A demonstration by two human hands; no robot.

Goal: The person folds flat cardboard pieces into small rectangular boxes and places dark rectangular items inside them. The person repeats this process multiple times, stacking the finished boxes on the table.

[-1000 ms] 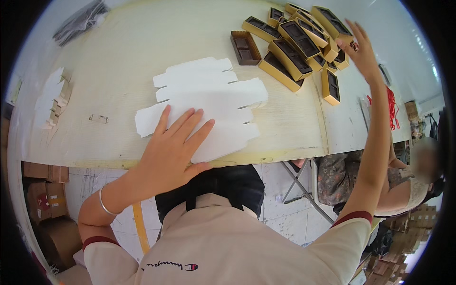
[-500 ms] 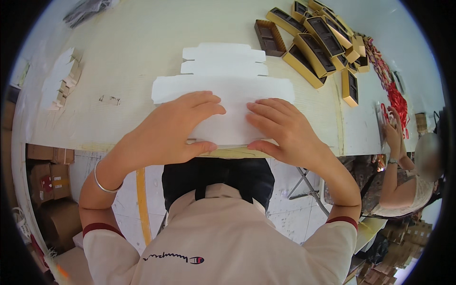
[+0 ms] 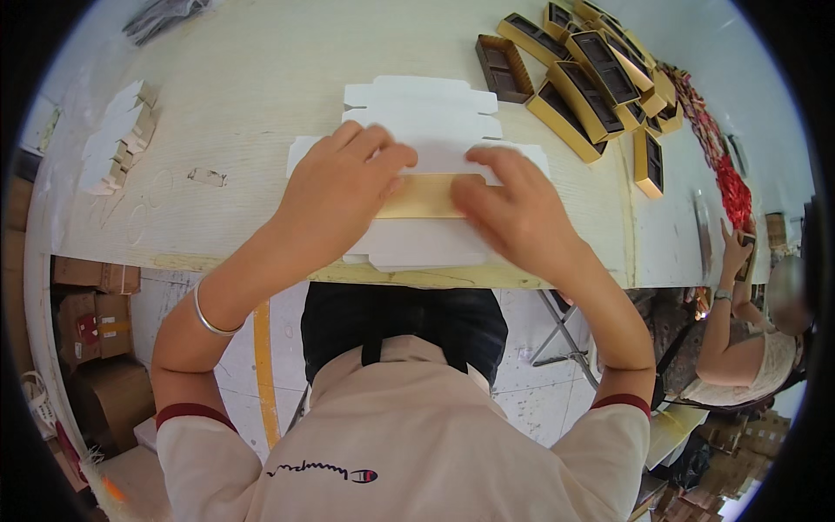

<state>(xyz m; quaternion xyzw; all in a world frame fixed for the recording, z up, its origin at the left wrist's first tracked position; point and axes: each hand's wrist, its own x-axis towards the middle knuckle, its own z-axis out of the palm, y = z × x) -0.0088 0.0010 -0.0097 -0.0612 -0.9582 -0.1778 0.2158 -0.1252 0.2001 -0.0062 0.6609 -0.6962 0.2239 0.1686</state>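
Note:
On the table in front of me lies a flat die-cut carton blank (image 3: 422,94), white with notched flaps at its far end. Across its middle runs a gold panel (image 3: 422,197), turned up over the white. My left hand (image 3: 335,196) grips the panel's left end with curled fingers. My right hand (image 3: 522,204) is at its right end, fingers bent round the edge and slightly blurred. Nearer me shows another white card section (image 3: 426,242); whether it belongs to the same blank I cannot tell.
Gold boxes with dark inserts (image 3: 578,91) are heaped at the far right, beside a brown tray (image 3: 503,68). Folded white cartons (image 3: 117,143) stand at the left. Red ribbons (image 3: 735,196) lie near a co-worker's hand (image 3: 735,252). Brown cartons (image 3: 91,331) sit below left.
Both hands have moved away from the near edge and their fingers have curled. A panel of the blank has been folded up, so its gold side now shows.

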